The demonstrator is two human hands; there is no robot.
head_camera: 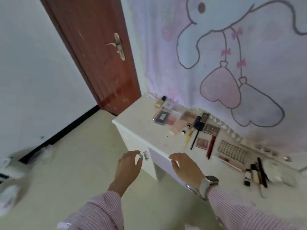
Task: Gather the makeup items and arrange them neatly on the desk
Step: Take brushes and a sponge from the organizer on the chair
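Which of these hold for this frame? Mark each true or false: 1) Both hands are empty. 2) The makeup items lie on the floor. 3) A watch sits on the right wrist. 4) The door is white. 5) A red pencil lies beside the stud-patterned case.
1) True: the left hand and right hand have loosely curled fingers near the white desk's front edge, with nothing in either grip.
2) False: the makeup items lie on the desktop.
3) True: a watch with a pale strap sits on the right wrist.
4) False: the door is reddish brown.
5) True: the red pencil lies just left of the stud-patterned case.
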